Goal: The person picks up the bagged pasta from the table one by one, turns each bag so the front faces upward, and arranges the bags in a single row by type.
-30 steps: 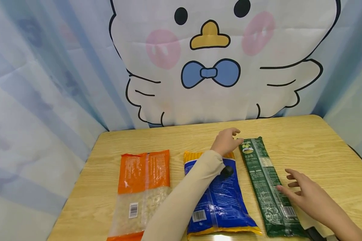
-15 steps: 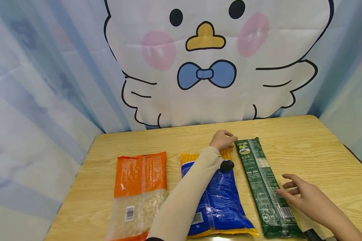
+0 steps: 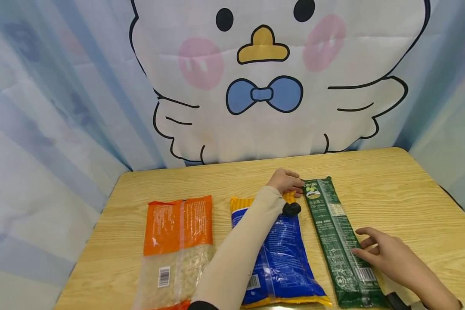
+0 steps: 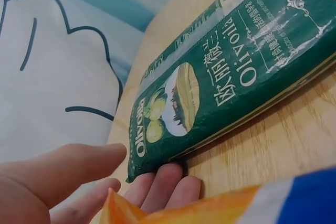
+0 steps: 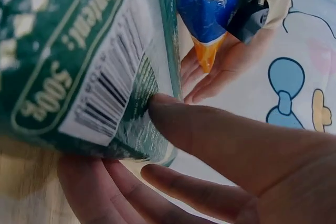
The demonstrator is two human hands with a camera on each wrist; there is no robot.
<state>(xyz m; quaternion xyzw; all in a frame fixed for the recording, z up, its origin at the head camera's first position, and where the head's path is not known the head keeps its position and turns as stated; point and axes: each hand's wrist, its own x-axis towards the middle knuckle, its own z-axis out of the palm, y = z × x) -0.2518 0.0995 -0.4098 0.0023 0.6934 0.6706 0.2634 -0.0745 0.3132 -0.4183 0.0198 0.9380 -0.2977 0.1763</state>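
A long green food packet marked Olivoila lies slantwise at the right of the tabletop. My left hand reaches across the blue bag to the packet's far left corner. In the left wrist view, its fingertips tuck beneath that corner and its thumb lies beside the edge. My right hand pinches the packet's right edge near the barcode. In the right wrist view, the thumb rests on the wrapper, while the other fingers go under the edge.
An orange-topped bag with a transparent lower part and pale contents lies at the left of the wooden table. A curtain with a cartoon bird hangs behind the table's far edge. My left sleeve partly covers the blue bag.
My left hand has come down to the green packet's far corner, its fingers now at the edge. My right hand has shifted slightly down and closer onto the packet's right edge.
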